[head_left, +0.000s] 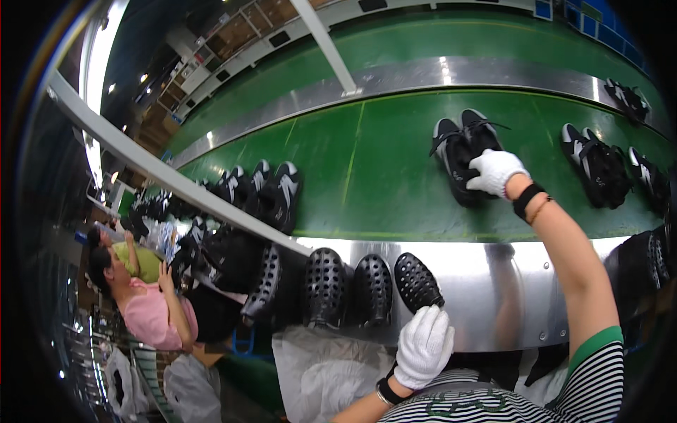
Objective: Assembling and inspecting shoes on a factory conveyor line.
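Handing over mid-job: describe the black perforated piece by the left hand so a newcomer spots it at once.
Find the silver ledge along the near edge of the green surface. In the row of black, perforated, shoe-shaped pieces there, take the rightmost. It alone leans leftward, its lower end at the gloved left hand.

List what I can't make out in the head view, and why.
All in the head view:
Near end of the perforated black form: partly covered by the left hand.
Part of the paired black shoes: hidden behind the right hand.
Shoe at the right edge: fades into the dark lens rim.
Distant shoes at left: too small and crowded to count.
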{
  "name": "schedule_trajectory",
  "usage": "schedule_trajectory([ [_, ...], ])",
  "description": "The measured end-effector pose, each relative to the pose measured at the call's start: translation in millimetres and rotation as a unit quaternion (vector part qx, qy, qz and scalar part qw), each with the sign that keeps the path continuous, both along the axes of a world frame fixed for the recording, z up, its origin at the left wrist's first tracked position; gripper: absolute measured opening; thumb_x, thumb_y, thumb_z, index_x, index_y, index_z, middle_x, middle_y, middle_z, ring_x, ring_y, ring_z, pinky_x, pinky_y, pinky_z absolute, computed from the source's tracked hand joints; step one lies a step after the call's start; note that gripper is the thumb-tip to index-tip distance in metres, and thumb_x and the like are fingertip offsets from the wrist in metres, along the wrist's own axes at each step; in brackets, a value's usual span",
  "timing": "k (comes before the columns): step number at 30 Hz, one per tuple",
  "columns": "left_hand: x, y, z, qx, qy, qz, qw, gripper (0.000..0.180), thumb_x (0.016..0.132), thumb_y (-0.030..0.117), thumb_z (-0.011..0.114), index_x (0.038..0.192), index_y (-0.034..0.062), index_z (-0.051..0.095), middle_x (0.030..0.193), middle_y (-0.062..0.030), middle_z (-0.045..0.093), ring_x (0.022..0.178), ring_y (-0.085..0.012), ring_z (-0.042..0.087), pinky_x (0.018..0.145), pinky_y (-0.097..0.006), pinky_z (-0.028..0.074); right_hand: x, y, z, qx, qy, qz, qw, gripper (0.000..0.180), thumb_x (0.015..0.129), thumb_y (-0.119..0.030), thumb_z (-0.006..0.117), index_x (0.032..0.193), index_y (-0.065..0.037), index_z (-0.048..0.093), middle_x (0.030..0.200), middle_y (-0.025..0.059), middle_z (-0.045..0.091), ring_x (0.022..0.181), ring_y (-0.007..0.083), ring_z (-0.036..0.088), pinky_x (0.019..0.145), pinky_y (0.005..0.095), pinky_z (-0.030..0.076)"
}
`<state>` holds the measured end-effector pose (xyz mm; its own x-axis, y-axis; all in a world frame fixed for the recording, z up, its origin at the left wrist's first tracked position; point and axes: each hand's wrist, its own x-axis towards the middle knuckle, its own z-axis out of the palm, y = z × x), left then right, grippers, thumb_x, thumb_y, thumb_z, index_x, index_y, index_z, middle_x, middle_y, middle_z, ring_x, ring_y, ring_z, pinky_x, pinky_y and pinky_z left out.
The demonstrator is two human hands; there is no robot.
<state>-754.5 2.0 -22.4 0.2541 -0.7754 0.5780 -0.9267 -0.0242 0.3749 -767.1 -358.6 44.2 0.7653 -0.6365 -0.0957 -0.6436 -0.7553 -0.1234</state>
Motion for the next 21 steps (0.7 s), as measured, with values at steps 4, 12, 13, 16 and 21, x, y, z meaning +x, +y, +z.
schedule_trajectory([
  [4, 12, 18, -13, 0.005, -0.002, 0.063, 0.998, 0.053, 0.077, 0.007, 0.078, 0.125, -0.0033, 0.057, 0.124, -0.0198, 0.06, 0.11, -0.0366, 0.059, 0.095, -0.046, 0.049, -39, 42, 22, 0.012, -0.044, 0.068, 0.997, 0.041, 0.082, -0.044, 0.067, 0.099, -0.008, 0.074, 0.094, 0.023, 0.07, 0.09, 0.0398, 0.068, 0.079, 0.0479, 0.055],
  [12, 2, 4, 5, -0.007, 0.043, -0.074, 0.996, 0.05, 0.078, 0.008, 0.077, 0.123, -0.0034, 0.059, 0.117, -0.0216, 0.062, 0.103, -0.0398, 0.062, 0.09, -0.047, 0.05, -195, 213, 38, 0.026, -0.028, -0.042, 0.998, 0.039, 0.075, -0.046, 0.079, 0.103, -0.02, 0.069, 0.086, 0.0126, 0.061, 0.065, 0.0336, 0.066, 0.059, 0.0433, 0.054],
  [13, -2, -6, 10, -0.015, 0.065, -0.121, 0.99, 0.047, 0.078, 0.008, 0.077, 0.121, -0.0026, 0.061, 0.114, -0.0219, 0.063, 0.101, -0.0401, 0.063, 0.087, -0.047, 0.05, -206, 227, 36, 0.053, -0.039, -0.047, 0.997, 0.042, 0.076, -0.046, 0.078, 0.106, -0.019, 0.069, 0.087, 0.0126, 0.061, 0.066, 0.0336, 0.067, 0.06, 0.0435, 0.054],
  [16, -19, -31, 26, 0.012, 0.11, -0.192, 0.975, 0.042, 0.08, 0.014, 0.079, 0.116, -0.0024, 0.065, 0.114, -0.0222, 0.065, 0.102, -0.0394, 0.063, 0.09, -0.047, 0.05, -225, 247, 42, 0.085, -0.078, -0.052, 0.992, 0.042, 0.078, -0.042, 0.077, 0.11, -0.017, 0.069, 0.09, 0.0115, 0.062, 0.069, 0.0317, 0.068, 0.061, 0.0423, 0.055],
  [21, -37, -72, 41, 0.165, 0.073, -0.154, 0.971, 0.068, 0.077, 0.033, 0.081, 0.128, -0.0034, 0.054, 0.119, -0.0231, 0.054, 0.108, -0.0428, 0.054, 0.094, -0.051, 0.045, -226, 214, 43, 0.001, -0.166, 0.044, 0.985, 0.03, 0.08, -0.024, 0.075, 0.108, -0.014, 0.067, 0.096, 0.0118, 0.062, 0.078, 0.0303, 0.067, 0.062, 0.0402, 0.054],
])
